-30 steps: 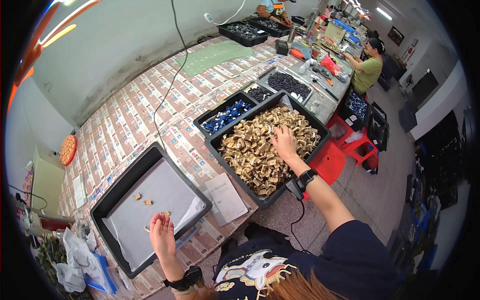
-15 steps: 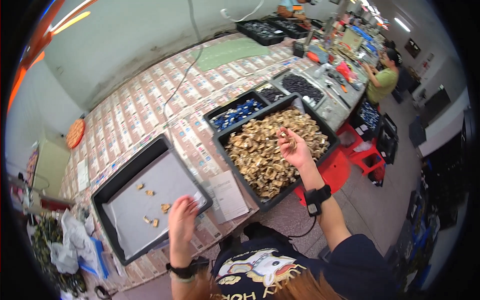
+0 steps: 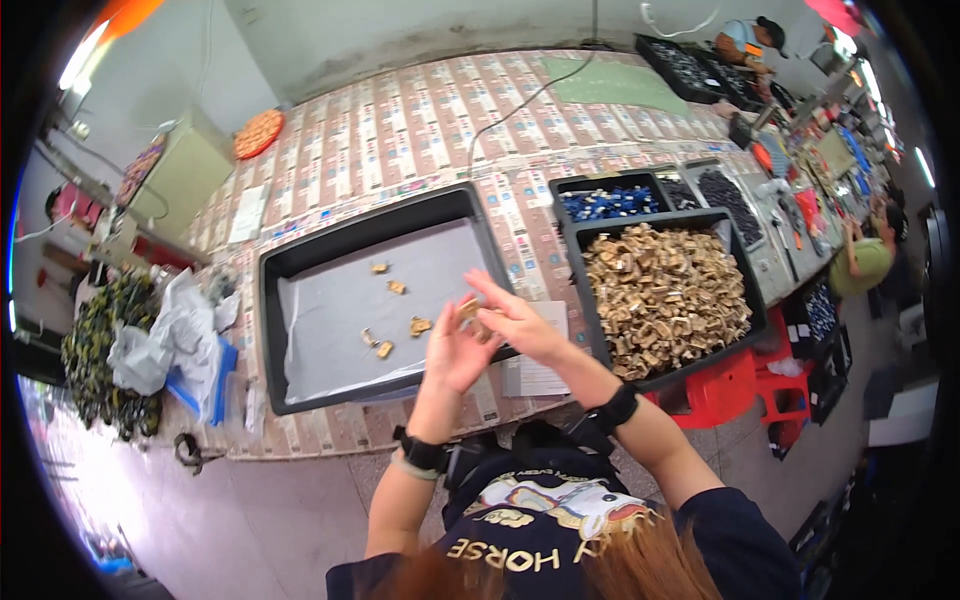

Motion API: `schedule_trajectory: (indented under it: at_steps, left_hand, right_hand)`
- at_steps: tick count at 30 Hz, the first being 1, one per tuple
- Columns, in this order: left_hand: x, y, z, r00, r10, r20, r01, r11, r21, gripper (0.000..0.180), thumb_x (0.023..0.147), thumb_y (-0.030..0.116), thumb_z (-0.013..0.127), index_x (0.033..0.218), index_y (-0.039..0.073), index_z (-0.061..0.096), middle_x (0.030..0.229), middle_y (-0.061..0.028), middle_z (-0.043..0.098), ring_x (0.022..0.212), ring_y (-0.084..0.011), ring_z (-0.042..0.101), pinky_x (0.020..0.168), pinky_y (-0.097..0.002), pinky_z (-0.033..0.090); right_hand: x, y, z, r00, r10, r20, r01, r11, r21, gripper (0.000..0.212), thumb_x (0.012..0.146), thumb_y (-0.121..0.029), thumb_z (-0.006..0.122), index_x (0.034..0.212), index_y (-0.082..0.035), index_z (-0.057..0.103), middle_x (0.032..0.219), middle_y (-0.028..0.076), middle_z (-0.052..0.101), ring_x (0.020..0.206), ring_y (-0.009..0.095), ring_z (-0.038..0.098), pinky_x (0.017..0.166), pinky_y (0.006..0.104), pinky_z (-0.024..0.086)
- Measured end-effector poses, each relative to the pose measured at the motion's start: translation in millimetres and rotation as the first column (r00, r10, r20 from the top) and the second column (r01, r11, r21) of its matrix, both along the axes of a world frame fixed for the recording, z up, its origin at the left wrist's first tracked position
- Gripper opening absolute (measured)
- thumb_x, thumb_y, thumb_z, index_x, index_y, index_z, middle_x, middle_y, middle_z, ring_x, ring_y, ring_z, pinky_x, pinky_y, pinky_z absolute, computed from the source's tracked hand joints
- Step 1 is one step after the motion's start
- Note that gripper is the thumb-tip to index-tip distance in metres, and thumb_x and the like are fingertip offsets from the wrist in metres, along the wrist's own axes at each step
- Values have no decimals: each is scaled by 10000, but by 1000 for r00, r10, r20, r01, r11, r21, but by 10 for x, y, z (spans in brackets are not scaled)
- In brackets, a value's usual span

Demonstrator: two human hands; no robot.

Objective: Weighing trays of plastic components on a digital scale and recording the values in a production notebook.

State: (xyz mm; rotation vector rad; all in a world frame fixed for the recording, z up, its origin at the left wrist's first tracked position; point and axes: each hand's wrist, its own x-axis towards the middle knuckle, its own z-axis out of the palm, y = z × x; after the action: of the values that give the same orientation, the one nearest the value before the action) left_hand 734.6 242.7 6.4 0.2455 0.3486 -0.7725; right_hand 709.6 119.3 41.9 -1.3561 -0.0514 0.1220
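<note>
Over the right front edge of a black tray (image 3: 372,233), my two hands meet. My left hand (image 3: 458,352) is cupped, palm up, against small tan blocky pieces (image 3: 467,312). From the right, my right hand (image 3: 522,322) reaches over with fingers bent around the same pieces; how many they hold is hidden. Several loose tan pieces (image 3: 397,287) lie scattered on the grey liner (image 3: 330,320) inside the tray. To the right of my hands, a black bin (image 3: 588,312) is heaped with similar tan pieces (image 3: 668,290).
Behind the bin are a box of blue parts (image 3: 612,203) and a tray of dark parts (image 3: 728,200). A printed sheet (image 3: 540,375) lies between tray and bin. Red stools (image 3: 722,388) stand below right. Plastic bags (image 3: 180,335) lie at left. A person (image 3: 868,258) sits far right.
My right hand has come from above the bin to meet my left hand by the tray, carrying tan pieces. The view has swung left.
</note>
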Motion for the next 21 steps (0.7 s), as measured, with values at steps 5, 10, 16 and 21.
schedule_trajectory:
  at_steps: [5, 10, 16, 21]
  left_hand:
    - [236, 590, -587, 977, 211, 21, -205, 914, 351, 287, 753, 164, 564, 1016, 103, 466, 949, -84, 510, 965, -206, 457, 883, -423, 307]
    - [254, 669, -292, 962, 199, 186, -269, 570, 776, 408, 777, 215, 527, 1154, 128, 398, 1162, -75, 384, 1120, -203, 311, 951, -410, 171]
    - [190, 610, -111, 958, 112, 263, -263, 706, 657, 444, 777, 186, 501, 1191, 132, 351, 1197, -64, 325, 1141, -177, 256, 944, -369, 164]
    - [103, 750, -48, 924, 214, 315, -370, 705, 606, 321, 778, 144, 505, 1082, 86, 418, 1042, -34, 434, 995, -144, 394, 858, -324, 273]
  right_hand:
    - [-11, -412, -48, 964, -248, -93, 251, 968, 22, 209, 829, -95, 436, 1018, -26, 493, 696, -21, 476, 559, 19, 412, 526, 165, 356]
    - [-335, -1669, -203, 891, -400, 215, 318, 214, -923, 192, 751, -187, 509, 846, -43, 594, 786, 143, 551, 754, 288, 530, 683, 370, 417]
    - [-635, -2105, -372, 945, -326, 33, 92, 168, -982, 192, 684, -137, 561, 858, -59, 586, 836, 112, 547, 821, 256, 521, 716, 320, 412]
    - [-617, -2080, -285, 854, -520, -14, 415, 695, -587, 96, 721, -79, 541, 792, -16, 523, 669, 18, 522, 553, 95, 478, 499, 225, 393]
